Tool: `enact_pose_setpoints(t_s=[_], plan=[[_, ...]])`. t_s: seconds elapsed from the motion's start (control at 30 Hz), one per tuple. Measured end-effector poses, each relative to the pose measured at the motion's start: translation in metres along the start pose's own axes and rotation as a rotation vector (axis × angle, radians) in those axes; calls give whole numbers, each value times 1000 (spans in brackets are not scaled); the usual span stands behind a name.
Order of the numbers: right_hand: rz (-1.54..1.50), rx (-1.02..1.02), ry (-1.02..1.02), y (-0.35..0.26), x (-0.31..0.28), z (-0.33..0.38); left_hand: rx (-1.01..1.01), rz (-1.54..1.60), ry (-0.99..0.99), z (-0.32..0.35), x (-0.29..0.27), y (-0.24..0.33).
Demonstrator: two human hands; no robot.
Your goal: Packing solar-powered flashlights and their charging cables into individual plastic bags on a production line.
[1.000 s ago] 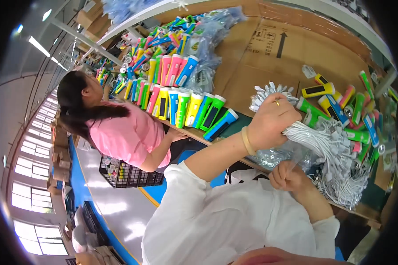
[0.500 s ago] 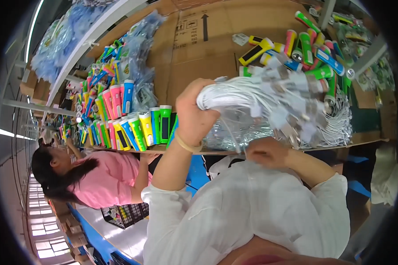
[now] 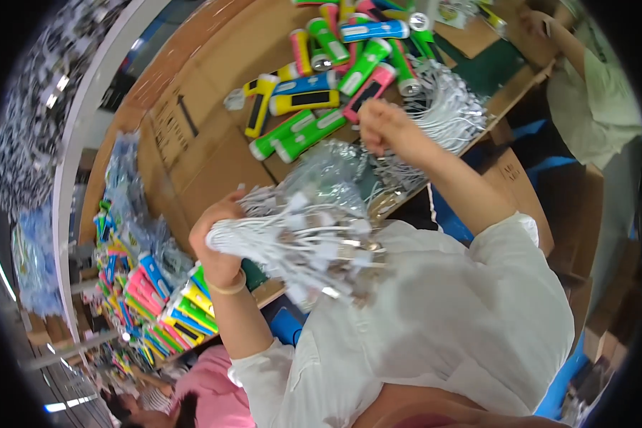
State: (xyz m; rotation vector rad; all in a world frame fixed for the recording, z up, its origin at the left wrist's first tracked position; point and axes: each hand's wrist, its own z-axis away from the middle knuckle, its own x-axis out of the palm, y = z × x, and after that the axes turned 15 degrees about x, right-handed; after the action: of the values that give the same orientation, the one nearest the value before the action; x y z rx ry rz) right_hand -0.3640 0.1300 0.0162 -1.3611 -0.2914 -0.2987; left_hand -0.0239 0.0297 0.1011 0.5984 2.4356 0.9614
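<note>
My left hand (image 3: 220, 239) is wrapped round a thick bundle of white USB cables (image 3: 299, 246). Their plugs and metal ends fan out to the right, in front of my white shirt. Farther right, my right hand (image 3: 391, 132) is held over the table with curled fingers; whether anything is in them is hidden. It is beside a heap of loose white cables (image 3: 453, 107) and just below a pink flashlight (image 3: 369, 93). Clear plastic bags (image 3: 329, 175) lie between my two hands.
Green, yellow, blue and pink flashlights (image 3: 304, 101) lie piled at the back of the cardboard-covered table (image 3: 217, 153). More flashlights (image 3: 185, 314) stand in rows at the left, beside plastic bags (image 3: 132, 192). A person in pink (image 3: 210, 381) sits at lower left; another person's arm (image 3: 567, 46) shows at upper right.
My view has turned toward the right. My right hand has gone from in front of my shirt to the loose cable heap. The left hand still grips the bundle, now lower.
</note>
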Motion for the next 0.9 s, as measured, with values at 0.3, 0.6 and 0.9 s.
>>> enact_pose_setpoints(t_s=[0.3, 0.6, 0.9], plan=[[-166, -261, -218, -58, 3, 156, -177, -371, -119, -55, 32, -4], [54, 232, -258, -1, -8, 129, -532, 603, 274, -88, 93, -18], [-411, -708, -346, -74, -6, 167, -374, -97, 144, -95, 105, -37]])
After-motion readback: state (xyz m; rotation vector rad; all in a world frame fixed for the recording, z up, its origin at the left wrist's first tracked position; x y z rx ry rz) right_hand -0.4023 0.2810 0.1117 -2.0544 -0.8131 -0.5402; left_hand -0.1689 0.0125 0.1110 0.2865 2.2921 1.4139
